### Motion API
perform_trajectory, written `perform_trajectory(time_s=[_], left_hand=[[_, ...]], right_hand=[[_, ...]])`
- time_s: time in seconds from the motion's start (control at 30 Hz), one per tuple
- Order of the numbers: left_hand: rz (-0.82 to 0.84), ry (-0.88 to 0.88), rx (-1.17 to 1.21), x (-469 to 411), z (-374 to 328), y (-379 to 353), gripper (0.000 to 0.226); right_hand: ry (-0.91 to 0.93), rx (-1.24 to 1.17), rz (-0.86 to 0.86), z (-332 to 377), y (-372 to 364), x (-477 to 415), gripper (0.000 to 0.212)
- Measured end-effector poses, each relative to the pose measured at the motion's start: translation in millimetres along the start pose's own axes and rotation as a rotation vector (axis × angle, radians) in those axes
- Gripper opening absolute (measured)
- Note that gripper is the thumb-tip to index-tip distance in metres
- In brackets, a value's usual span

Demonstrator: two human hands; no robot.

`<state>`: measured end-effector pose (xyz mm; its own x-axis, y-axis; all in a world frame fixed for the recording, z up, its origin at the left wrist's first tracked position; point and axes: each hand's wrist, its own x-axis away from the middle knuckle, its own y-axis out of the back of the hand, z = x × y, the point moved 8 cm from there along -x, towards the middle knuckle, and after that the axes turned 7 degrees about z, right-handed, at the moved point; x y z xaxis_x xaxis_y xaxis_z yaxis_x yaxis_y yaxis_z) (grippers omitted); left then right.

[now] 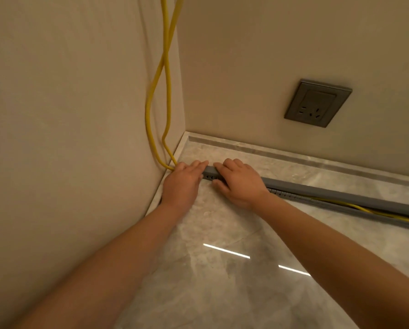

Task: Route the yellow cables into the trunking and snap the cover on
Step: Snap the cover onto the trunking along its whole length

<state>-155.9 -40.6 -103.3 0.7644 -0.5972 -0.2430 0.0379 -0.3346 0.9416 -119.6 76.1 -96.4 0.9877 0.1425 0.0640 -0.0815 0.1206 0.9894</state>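
Note:
Two yellow cables (166,91) hang down the left wall and run under my left hand (182,181) at the floor corner. A grey slotted trunking (284,194) lies on the floor along the back wall, with a grey cover (341,194) on top. My left hand lies flat over the trunking's left end, fingertips on the cover; what is under the palm is hidden. My right hand (239,184) grips the cover just to the right, fingers over the top and thumb on the near side. Farther right the cover sits raised and a yellow cable (377,213) shows in the gap.
Grey marble-look floor tiles (222,269) reach to a stone skirting (293,155) along the back wall. A grey wall socket (317,103) sits above the skirting on the right. The left wall meets the back wall just behind my hands.

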Motion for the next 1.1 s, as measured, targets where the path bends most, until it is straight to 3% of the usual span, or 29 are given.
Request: perform_trajectory(time_s=[0.5, 0.9, 1.1], left_hand=[[-0.095, -0.090, -0.220, -0.7, -1.7, -3.7, 0.054], [-0.081, -0.070, -0.218, -1.5, -5.4, -0.8, 0.036], [0.007, 0.013, -0.173, -2.2, -5.3, 0.9, 0.037]], right_hand=[[0.022, 0.049, -0.087, 11.6, 3.2, -1.9, 0.035], [0.051, 0.067, -0.142, 11.9, 0.2, -0.5, 0.043], [0.022, 0.028, -0.038, 5.7, -5.2, -3.6, 0.051]])
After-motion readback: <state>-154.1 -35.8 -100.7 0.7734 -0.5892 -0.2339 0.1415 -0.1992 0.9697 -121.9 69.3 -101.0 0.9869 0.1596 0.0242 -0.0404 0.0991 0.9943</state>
